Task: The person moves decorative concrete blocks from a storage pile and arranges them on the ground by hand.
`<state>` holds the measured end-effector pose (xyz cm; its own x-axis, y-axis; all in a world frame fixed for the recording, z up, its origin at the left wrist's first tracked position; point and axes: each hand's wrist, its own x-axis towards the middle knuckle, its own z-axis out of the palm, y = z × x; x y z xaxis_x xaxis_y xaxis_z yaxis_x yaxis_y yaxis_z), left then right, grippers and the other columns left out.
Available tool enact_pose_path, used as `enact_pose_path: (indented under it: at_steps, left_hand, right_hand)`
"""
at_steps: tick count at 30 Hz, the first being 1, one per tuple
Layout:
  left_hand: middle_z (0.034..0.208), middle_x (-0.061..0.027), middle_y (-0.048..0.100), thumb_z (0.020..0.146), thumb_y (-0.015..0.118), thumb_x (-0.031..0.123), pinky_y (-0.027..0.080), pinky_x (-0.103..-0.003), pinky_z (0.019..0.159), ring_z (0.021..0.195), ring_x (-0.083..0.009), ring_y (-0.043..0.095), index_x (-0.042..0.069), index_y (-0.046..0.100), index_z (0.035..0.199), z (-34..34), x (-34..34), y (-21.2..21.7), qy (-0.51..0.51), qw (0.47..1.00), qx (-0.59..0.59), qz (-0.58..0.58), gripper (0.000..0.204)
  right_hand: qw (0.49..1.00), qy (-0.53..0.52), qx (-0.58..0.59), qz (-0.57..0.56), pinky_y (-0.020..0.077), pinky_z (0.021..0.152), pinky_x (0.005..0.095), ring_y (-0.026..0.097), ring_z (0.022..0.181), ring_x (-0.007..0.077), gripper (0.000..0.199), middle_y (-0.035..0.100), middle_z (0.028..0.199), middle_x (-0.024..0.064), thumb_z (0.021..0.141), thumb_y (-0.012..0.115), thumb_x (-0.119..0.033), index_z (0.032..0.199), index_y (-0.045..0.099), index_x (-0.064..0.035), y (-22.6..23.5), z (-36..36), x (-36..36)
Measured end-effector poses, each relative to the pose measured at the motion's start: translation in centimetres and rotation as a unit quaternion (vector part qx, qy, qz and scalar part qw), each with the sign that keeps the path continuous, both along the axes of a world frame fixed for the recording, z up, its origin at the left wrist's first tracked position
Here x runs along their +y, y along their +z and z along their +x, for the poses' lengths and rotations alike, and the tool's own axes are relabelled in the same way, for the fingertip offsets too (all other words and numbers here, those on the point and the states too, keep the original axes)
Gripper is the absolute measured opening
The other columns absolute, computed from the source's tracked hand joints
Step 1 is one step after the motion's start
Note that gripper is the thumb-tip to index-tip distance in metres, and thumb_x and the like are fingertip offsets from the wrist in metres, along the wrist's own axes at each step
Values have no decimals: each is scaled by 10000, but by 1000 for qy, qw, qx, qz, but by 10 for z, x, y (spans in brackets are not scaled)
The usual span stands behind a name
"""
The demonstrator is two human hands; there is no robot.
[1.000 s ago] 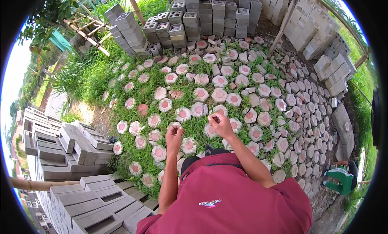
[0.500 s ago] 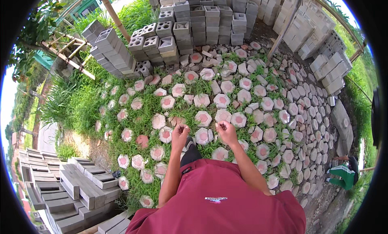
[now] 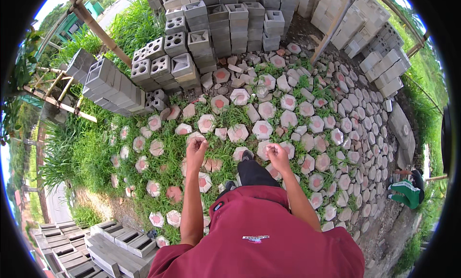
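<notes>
My left hand is held up before me with its fingers curled to the thumb, and nothing shows in it. To its right, my right hand has its fingers drawn together in the same way, also with nothing visible in it. Both hands hang in the air above the ground, apart from each other and touching nothing. Beneath them lie hexagonal concrete pavers with reddish centres, set apart with grass growing between them. Between my hands, one dark shoe is stretched forward over the pavers.
Stacked hollow concrete blocks stand ahead, with more block stacks at left and pale ones at right. Bamboo poles rise among them. Rectangular concrete pieces are piled at lower left. A person in green is at far right.
I have stepped forward, and one leg now reaches out ahead. The block stacks on the left sit lower in the view. Both hands stay raised with their fingers drawn together.
</notes>
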<state>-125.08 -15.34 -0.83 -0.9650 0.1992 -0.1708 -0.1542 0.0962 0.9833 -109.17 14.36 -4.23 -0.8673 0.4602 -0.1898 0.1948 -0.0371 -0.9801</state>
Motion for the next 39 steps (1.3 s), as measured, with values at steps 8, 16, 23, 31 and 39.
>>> enact_pose_path:
  at_steps: [8,16,23,31,39]
  left_hand:
    - [863,-31,655,909,619,145,492,-237,677,789,-97,619,23,589,990,-117,54,-7,-14,998,-9,-57,150]
    - [893,-22,666,934,600,173,484,-242,706,818,-94,627,51,596,1015,-236,142,15,-16,999,-28,-18,147]
    - [896,-24,661,942,585,157,499,-253,712,806,-102,624,41,598,1006,-365,182,-8,-67,995,-70,-2,133]
    - [824,-7,626,946,579,158,462,-213,661,760,-74,591,39,591,972,-598,236,-6,-157,987,-41,0,123]
    - [822,-17,633,918,579,136,465,-236,684,764,-78,580,-5,598,952,-741,291,48,-189,981,25,29,147]
  right_hand:
    - [975,65,-52,204,509,678,314,658,729,193,247,678,796,103,875,634,-208,1021,621,-11,-1,-144,104]
    - [971,127,-59,192,509,717,332,657,762,218,320,680,862,117,876,651,-241,1099,581,-23,13,-323,145]
    - [970,141,-21,198,501,668,291,617,719,126,334,654,847,67,896,638,-191,1158,534,-12,-3,-456,163]
    - [987,13,-152,44,478,594,256,630,719,127,405,657,882,69,912,637,-236,1219,475,-26,4,-602,216]
    - [993,3,-112,-48,499,608,269,647,759,147,421,659,910,74,916,635,-283,1220,464,-48,28,-729,229]
